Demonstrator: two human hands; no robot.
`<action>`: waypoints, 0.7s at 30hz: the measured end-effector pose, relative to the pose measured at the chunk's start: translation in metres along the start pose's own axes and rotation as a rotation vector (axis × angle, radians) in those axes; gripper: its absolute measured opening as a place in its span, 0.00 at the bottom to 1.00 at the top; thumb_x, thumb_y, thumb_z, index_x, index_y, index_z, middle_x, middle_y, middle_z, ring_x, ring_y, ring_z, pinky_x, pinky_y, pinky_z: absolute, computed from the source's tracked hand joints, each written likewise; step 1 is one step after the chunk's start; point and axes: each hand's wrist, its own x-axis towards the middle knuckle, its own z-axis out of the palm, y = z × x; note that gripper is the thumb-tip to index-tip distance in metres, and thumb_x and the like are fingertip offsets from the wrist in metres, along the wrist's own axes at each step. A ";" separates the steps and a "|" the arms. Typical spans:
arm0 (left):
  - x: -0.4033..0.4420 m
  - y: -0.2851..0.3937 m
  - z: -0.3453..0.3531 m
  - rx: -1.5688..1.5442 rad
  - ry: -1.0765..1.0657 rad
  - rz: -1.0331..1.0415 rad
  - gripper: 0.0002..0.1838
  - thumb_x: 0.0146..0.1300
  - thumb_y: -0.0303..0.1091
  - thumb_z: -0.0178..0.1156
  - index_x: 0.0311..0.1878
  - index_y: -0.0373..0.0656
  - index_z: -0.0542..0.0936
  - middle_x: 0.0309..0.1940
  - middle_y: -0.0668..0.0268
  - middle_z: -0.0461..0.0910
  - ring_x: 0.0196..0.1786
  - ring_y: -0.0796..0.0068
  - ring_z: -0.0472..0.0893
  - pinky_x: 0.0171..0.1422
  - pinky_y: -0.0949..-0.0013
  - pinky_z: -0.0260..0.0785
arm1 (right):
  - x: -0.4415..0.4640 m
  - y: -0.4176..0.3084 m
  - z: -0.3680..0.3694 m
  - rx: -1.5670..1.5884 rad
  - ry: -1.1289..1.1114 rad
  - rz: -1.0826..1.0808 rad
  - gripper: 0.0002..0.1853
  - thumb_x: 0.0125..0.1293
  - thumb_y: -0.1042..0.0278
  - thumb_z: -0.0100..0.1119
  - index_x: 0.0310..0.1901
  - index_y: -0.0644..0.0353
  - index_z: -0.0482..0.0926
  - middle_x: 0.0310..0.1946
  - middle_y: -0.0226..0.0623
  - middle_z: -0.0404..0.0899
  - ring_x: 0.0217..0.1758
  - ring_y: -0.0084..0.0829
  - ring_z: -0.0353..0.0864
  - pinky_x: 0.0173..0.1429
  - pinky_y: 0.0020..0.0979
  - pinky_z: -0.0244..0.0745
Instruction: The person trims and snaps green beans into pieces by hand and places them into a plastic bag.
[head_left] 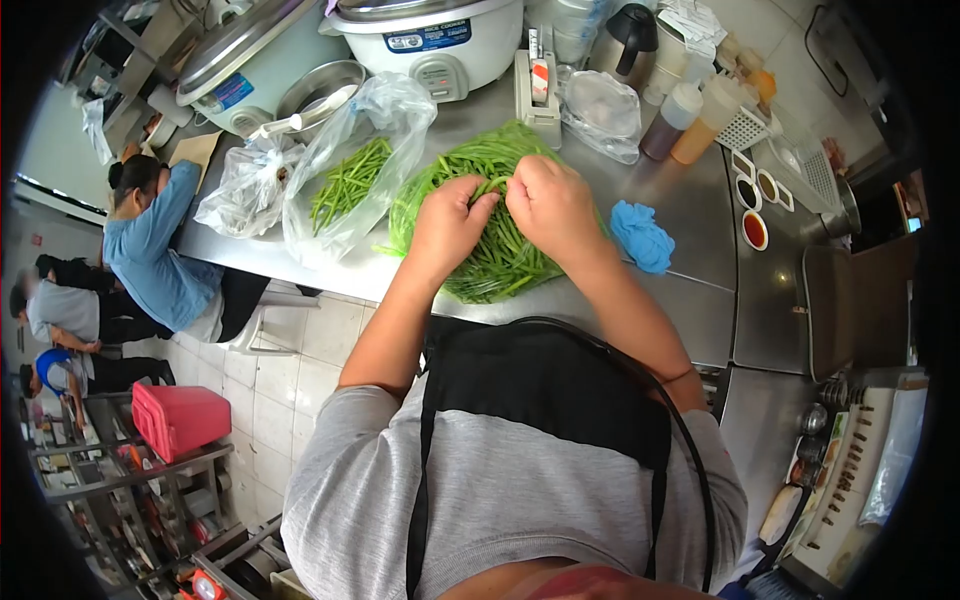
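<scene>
A large heap of long green beans (pixel 505 262) lies in an open green-tinted plastic bag on the steel counter in front of me. Over the heap, my left hand (pixel 450 222) and my right hand (pixel 551 205) are close together, each pinching a green bean (pixel 491 186) that spans the small gap between them. To the left, a clear plastic bag (pixel 408 103) lies open with shorter bean pieces (pixel 350 182) in it. A crumpled blue glove or cloth (pixel 642 237) sits right of the heap.
Two rice cookers (pixel 437 45) stand at the back, with a metal bowl (pixel 320 88) between them. Sauce bottles (pixel 672 121) and small sauce dishes (pixel 754 230) are at the right. A person in a blue shirt (pixel 150 245) leans on the counter at left, near a knotted white bag (pixel 250 185).
</scene>
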 end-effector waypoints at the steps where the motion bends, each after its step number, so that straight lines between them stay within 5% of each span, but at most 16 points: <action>1: 0.000 0.002 0.000 -0.010 0.014 0.029 0.06 0.54 0.29 0.56 0.33 0.36 0.76 0.24 0.62 0.75 0.29 0.71 0.74 0.33 0.68 0.64 | -0.001 0.002 0.002 0.124 0.012 0.096 0.05 0.54 0.70 0.51 0.28 0.60 0.68 0.23 0.40 0.73 0.25 0.41 0.72 0.30 0.36 0.67; 3: 0.000 0.005 0.000 -0.027 0.047 0.086 0.05 0.56 0.28 0.56 0.31 0.36 0.76 0.20 0.69 0.72 0.26 0.83 0.68 0.29 0.75 0.61 | -0.002 0.008 0.008 0.377 0.036 0.283 0.04 0.56 0.71 0.49 0.27 0.61 0.68 0.21 0.38 0.72 0.23 0.36 0.71 0.29 0.31 0.66; 6: 0.000 0.013 -0.002 -0.248 0.014 0.033 0.05 0.56 0.29 0.56 0.31 0.37 0.76 0.21 0.71 0.72 0.25 0.85 0.67 0.29 0.77 0.61 | -0.001 0.002 0.005 1.329 -0.025 0.637 0.05 0.58 0.72 0.46 0.27 0.61 0.67 0.19 0.31 0.68 0.21 0.26 0.68 0.30 0.24 0.63; 10: -0.001 0.009 0.003 -0.427 0.031 0.042 0.05 0.57 0.29 0.55 0.32 0.38 0.76 0.20 0.75 0.71 0.24 0.87 0.66 0.28 0.80 0.59 | -0.004 -0.005 0.001 1.798 -0.006 0.673 0.04 0.60 0.71 0.46 0.28 0.60 0.67 0.18 0.26 0.63 0.23 0.20 0.66 0.30 0.21 0.61; 13: -0.004 0.012 -0.002 -0.379 -0.001 0.065 0.04 0.58 0.28 0.54 0.33 0.38 0.76 0.19 0.76 0.70 0.22 0.88 0.64 0.25 0.81 0.57 | 0.000 -0.005 0.005 1.620 0.093 0.696 0.06 0.60 0.70 0.46 0.26 0.61 0.67 0.16 0.31 0.65 0.20 0.24 0.66 0.28 0.25 0.63; 16: -0.008 0.015 -0.005 -0.345 0.046 0.117 0.04 0.59 0.28 0.54 0.33 0.38 0.75 0.19 0.76 0.68 0.20 0.90 0.62 0.23 0.83 0.55 | 0.011 0.009 0.000 0.428 0.149 0.210 0.08 0.59 0.68 0.47 0.25 0.62 0.67 0.17 0.41 0.69 0.19 0.36 0.70 0.26 0.33 0.65; 21: -0.003 0.014 -0.022 -0.655 0.133 0.002 0.06 0.60 0.30 0.52 0.35 0.37 0.73 0.17 0.75 0.66 0.17 0.88 0.61 0.20 0.83 0.52 | 0.001 0.019 0.009 0.279 -0.187 0.249 0.09 0.60 0.64 0.49 0.28 0.60 0.71 0.21 0.47 0.73 0.26 0.48 0.73 0.28 0.41 0.66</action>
